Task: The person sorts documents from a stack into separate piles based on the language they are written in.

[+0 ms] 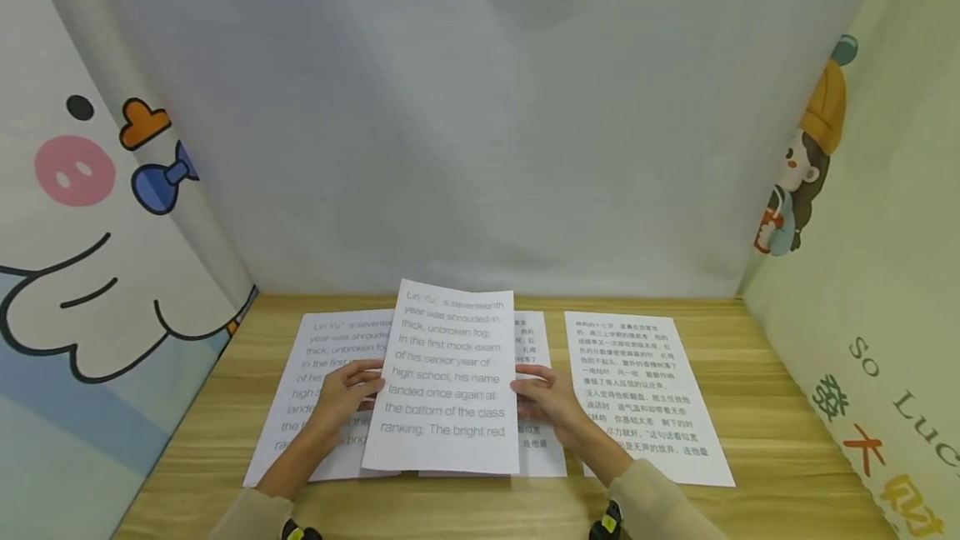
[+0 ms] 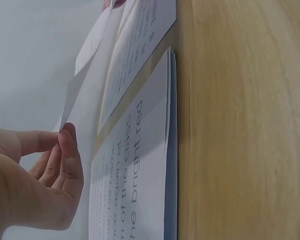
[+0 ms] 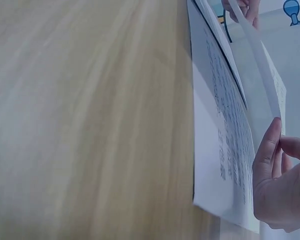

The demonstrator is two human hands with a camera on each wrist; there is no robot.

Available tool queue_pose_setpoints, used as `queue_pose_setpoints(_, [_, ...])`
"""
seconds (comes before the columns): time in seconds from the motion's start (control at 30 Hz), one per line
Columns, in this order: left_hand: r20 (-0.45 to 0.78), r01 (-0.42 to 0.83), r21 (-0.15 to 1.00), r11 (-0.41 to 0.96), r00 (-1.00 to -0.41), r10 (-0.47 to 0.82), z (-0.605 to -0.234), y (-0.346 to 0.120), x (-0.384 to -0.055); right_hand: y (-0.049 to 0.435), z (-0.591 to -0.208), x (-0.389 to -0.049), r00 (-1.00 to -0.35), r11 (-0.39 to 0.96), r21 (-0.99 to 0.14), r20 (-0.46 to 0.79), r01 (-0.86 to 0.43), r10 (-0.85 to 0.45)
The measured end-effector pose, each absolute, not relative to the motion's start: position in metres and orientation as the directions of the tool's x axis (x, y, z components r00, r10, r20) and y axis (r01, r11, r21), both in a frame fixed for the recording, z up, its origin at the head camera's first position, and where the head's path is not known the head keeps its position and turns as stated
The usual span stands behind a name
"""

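Between both hands a white sheet of paper [image 1: 450,382] printed with large English text is held up off the table, its text facing the head camera. My left hand [image 1: 347,398] pinches its left edge between thumb and fingers, as the left wrist view also shows. On the opposite edge my right hand [image 1: 551,407] pinches it the same way, seen close up in the right wrist view. Below and to the left lies a stack of English-printed sheets [image 2: 135,185]. Chinese-printed paper [image 1: 543,440] lies partly hidden behind the held sheet.
Another Chinese-printed sheet [image 1: 652,390] lies at the right, partly under my right forearm. All of the papers lie on a wood-grain table [image 1: 795,457]. A pale backdrop [image 1: 487,123] rises behind it, with cartoon-printed panels [image 1: 75,257] on both sides.
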State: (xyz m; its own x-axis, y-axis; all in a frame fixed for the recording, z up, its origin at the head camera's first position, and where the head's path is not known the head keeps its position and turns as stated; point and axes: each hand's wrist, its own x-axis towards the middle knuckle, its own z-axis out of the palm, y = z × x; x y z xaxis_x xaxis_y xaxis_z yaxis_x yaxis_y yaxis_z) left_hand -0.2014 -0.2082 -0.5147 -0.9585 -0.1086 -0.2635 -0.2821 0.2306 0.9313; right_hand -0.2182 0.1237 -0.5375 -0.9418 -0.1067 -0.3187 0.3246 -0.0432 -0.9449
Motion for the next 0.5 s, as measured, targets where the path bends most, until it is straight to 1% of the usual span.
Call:
queue_pose_setpoints(0.17, [-0.272,-0.291,0.927,0.237,-0.956,-0.111,-0.515,-0.218,-0.204,0.113,-0.539,-0.222,-0.944,-0.038,-0.947,-0.314,0.319,-0.098])
queue_pose_setpoints(0.37, [-0.264,-0.288,0.925,0.249,-0.956,-0.126,-0.513,-0.23,-0.205,0.102,-0.535,-0.227,-0.944,-0.021,-0.953,-0.295,0.301,-0.145])
queue_pose_setpoints(0.5, [-0.276,-0.304,0.922,0.24,-0.95,-0.144,-0.511,-0.237,-0.203,0.094,-0.531,-0.23,-0.938,-0.011,-0.95,-0.305,0.311,-0.165])
